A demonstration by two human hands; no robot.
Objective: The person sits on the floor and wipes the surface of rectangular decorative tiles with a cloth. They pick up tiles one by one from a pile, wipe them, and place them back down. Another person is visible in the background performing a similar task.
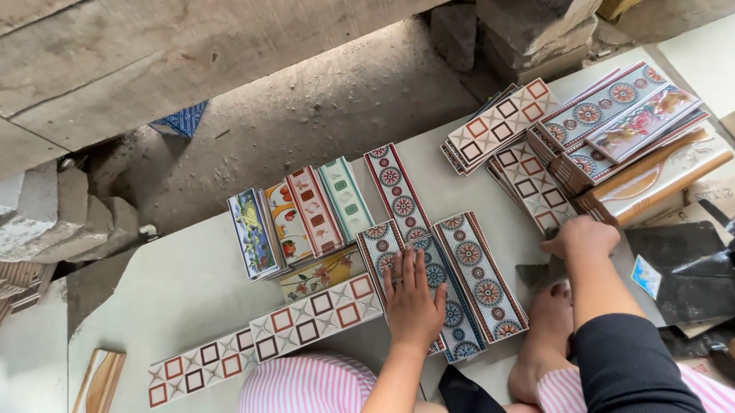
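My left hand (413, 299) lies flat, fingers spread, on long border tiles with round medallion patterns (470, 280) laid side by side on a pale slab (173, 293). My right hand (582, 238) rests closed on the slab's right part, next to a stack of tiles with red and black squares (536, 187); whether it holds anything I cannot tell. A strip of square-patterned tiles (307, 325) runs left of my left hand. Several upright colourful tiles (302, 218) lean together beyond it.
Stacks of patterned tiles (620, 121) and a moulded beige trim (668, 177) sit at the right. Dark sheets and scraps (693, 275) lie beside my bare foot (543, 339). Concrete blocks (525, 26) and dirt ground lie beyond the slab. A wooden trim piece (95, 396) lies at the lower left.
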